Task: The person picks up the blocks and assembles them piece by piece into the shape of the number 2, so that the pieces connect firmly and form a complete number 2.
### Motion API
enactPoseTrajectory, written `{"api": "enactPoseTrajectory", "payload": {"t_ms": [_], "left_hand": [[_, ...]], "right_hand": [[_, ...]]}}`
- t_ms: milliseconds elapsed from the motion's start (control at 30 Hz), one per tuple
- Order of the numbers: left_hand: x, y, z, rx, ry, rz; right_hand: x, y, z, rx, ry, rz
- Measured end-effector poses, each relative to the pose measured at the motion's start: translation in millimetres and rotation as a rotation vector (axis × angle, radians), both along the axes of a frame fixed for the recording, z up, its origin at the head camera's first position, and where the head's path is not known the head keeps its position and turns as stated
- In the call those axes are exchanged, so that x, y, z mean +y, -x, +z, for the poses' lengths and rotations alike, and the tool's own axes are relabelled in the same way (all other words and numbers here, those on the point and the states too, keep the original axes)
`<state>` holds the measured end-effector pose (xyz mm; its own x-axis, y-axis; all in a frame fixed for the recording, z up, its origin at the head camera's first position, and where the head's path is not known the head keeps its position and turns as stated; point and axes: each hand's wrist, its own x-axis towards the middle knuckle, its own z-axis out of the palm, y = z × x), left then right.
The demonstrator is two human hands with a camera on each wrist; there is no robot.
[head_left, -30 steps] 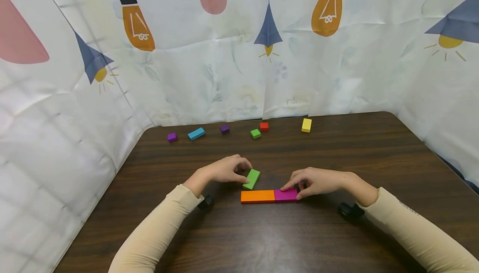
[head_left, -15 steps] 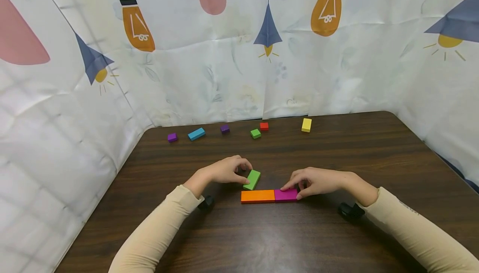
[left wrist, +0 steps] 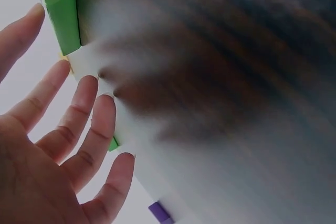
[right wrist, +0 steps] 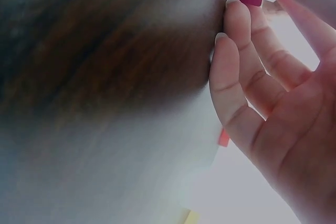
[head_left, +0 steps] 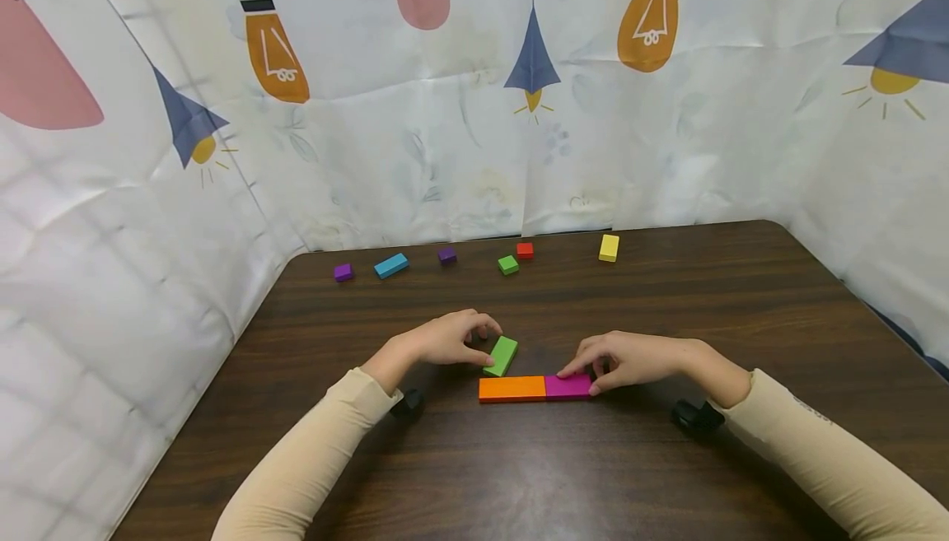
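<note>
In the head view, an orange block and a magenta block lie end to end in a row. A green block lies slanted just behind the orange one, its near end close to it. My left hand pinches the green block, thumb at its left side and index fingertip at its far end; the other fingers are spread below it in the left wrist view. My right hand holds the magenta block, thumb at its right end and index finger at its far edge. Part of that grip is hidden in the right wrist view.
Along the back of the dark wooden table lie a purple block, a blue block, a dark purple block, a small green block, a red block and a yellow block. A printed curtain hangs behind.
</note>
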<state>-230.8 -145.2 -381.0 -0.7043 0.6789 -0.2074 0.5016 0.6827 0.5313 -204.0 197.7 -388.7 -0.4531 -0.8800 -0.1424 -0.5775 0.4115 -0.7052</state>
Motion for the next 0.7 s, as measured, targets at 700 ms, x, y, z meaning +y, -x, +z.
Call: {"api": "enactPoseTrajectory", "payload": {"t_ms": [700], "left_hand": [[-18.3, -21.3, 11.5, 0.001, -0.171, 0.005]], "right_hand": [[12.1, 18.7, 26.1, 0.081, 0.095, -0.129]]}}
